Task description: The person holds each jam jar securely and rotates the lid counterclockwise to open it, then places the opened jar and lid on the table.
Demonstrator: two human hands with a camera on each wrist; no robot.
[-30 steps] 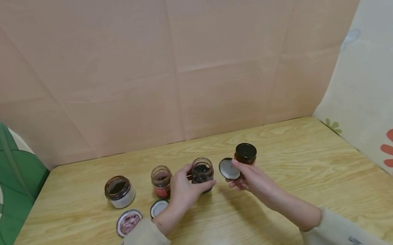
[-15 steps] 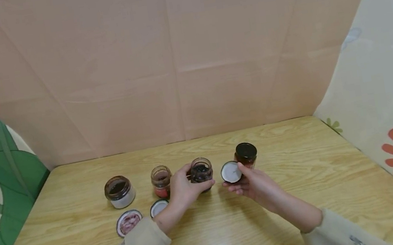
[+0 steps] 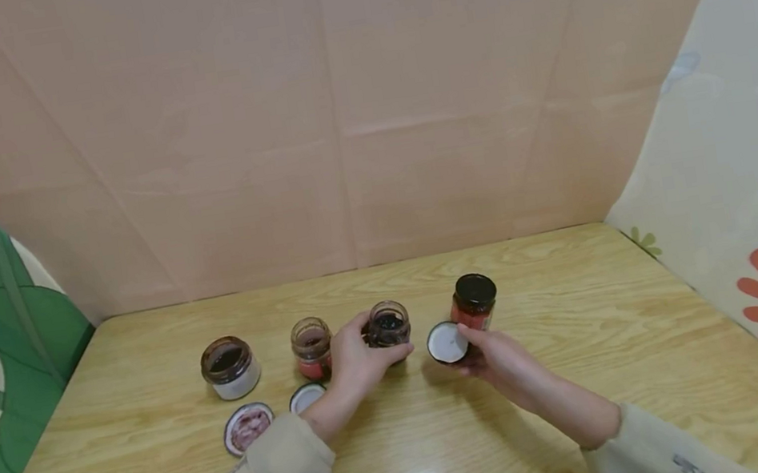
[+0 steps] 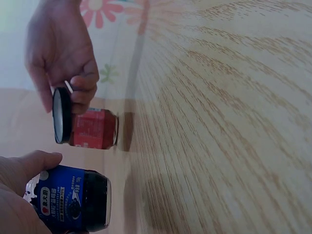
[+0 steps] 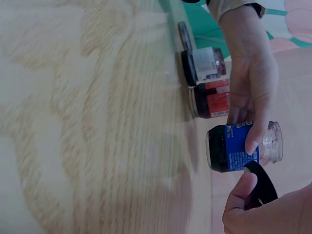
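Observation:
My left hand (image 3: 361, 358) grips a lidless glass jar (image 3: 388, 324) with dark contents; its blue label shows in the left wrist view, fingers on one side and thumb on the other. To the right of it, my right hand (image 3: 500, 361) pinches a black-rimmed lid (image 3: 447, 342) at the edge, its white inner face toward the head camera. Just behind that lid stands a jar with a red label (image 3: 473, 302), its black lid on. In the right wrist view the blue-labelled jar (image 5: 239, 148) is upright, the dark lid (image 5: 263, 185) close beside it.
Left of the held jar stand an uncapped jar with a red label (image 3: 311, 348) and a wide uncapped jar with a white label (image 3: 231, 368). Two lids lie inside up before them, one stained pink (image 3: 249, 428) and one white (image 3: 307, 398). The wooden table (image 3: 630, 363) meets a backdrop behind.
My right hand has lowered the lid slightly and tipped its white inner face more toward the head camera, uncovering more of the capped red-labelled jar. My left hand keeps its grip on the jar.

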